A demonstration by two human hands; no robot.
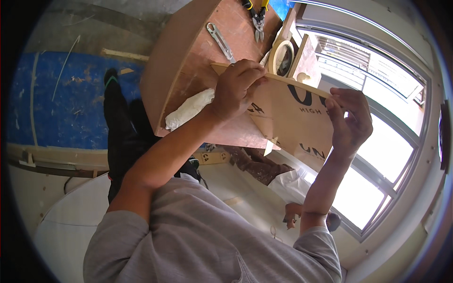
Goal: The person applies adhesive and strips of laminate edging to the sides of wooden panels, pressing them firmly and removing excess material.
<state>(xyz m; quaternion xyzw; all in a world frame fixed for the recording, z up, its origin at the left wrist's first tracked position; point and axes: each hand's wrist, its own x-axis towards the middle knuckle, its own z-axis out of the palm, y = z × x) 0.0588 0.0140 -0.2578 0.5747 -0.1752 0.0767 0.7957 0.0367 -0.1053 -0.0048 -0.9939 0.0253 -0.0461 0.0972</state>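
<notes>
Both my hands are at the top edge of a tan paper-faced panel (295, 125) with black printing. It stands tilted over a reddish-brown wooden box (188, 61), and a narrow light-wood edge runs along its top. My left hand (238, 87) is closed on this edge at the near-left part, with the fingers pinched. Toward the far right end, my right hand (351, 122) grips the same edge between thumb and fingers. A small white strip (269, 147) hangs by the panel's lower left. A utility knife (221, 41) lies on the box just beyond my left hand.
Tin snips (258, 23) with yellow-black handles and a white crumpled bundle (191, 108) lie on the box. A round tan roll (283, 59) stands beside it. Blue sheeting (66, 104) covers floor at left; a window (373, 165) is at right. Another person's hand (292, 214) shows below.
</notes>
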